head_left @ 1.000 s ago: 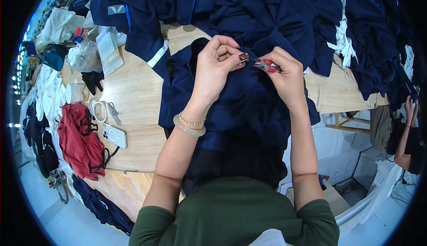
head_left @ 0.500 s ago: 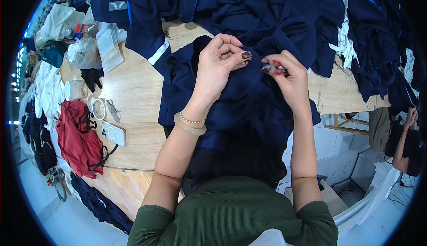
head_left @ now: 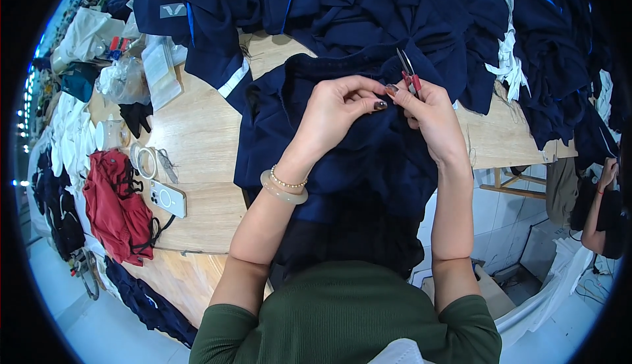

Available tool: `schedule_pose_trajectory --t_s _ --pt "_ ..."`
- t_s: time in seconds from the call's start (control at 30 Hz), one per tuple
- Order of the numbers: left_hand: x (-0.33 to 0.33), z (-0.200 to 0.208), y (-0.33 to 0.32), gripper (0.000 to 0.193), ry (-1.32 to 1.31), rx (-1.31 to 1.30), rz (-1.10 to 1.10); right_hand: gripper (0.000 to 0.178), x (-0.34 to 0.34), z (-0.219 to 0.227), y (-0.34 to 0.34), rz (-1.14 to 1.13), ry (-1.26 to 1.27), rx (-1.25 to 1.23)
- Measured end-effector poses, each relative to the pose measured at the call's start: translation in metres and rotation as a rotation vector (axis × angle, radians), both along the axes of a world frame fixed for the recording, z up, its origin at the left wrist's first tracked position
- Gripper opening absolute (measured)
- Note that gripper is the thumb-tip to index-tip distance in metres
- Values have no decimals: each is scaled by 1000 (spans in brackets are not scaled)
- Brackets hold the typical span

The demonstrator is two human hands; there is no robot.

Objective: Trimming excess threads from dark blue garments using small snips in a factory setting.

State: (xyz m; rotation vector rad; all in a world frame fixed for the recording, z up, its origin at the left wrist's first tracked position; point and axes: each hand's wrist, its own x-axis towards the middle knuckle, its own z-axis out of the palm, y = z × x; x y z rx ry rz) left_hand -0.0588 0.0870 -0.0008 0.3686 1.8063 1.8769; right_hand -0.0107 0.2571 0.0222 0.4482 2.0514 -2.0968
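Note:
A pair of small red-handled thread snips (head_left: 411,82) rests in my right hand (head_left: 434,120), its metal blades pointing away from me. That hand's thumb and index finger are pinched together by the left fingertips. My left hand (head_left: 332,112) is closed too, its index finger meeting the right hand's fingers; whatever lies between them is too small to make out. Beneath both hands spreads a dark navy garment (head_left: 342,160) with a gathered waistband (head_left: 329,66), draped over the table's near edge and toward my lap.
Navy garments with blue trim (head_left: 368,8) heap along the far side. White cloth strips (head_left: 508,54) hang at right. On the wooden table (head_left: 204,127) at left are a phone (head_left: 168,197), tape rolls (head_left: 146,162), a red bag (head_left: 115,206) and plastic bags (head_left: 125,81). Another person's arm (head_left: 600,199) shows far right.
My left hand has shifted right and nearer to me, meeting the right fingers. My right hand has turned, so the snips now point away from me. More of the waistband shows.

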Motion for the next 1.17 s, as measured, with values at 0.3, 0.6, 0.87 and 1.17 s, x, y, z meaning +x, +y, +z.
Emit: schedule_pose_trajectory --t_s 0.3,0.6,0.87,1.17 --pt "2 5 2 11 346 -196 -51 15 0 13 -8 -25 85 25" --pt "-5 19 -7 7 201 -36 66 22 7 14 21 -79 271 209" --pt "-8 27 -7 7 306 -85 99 20 3 35 20 151 422 670" --pt "-8 24 -8 9 249 -25 85 19 -11 51 20 395 435 959"
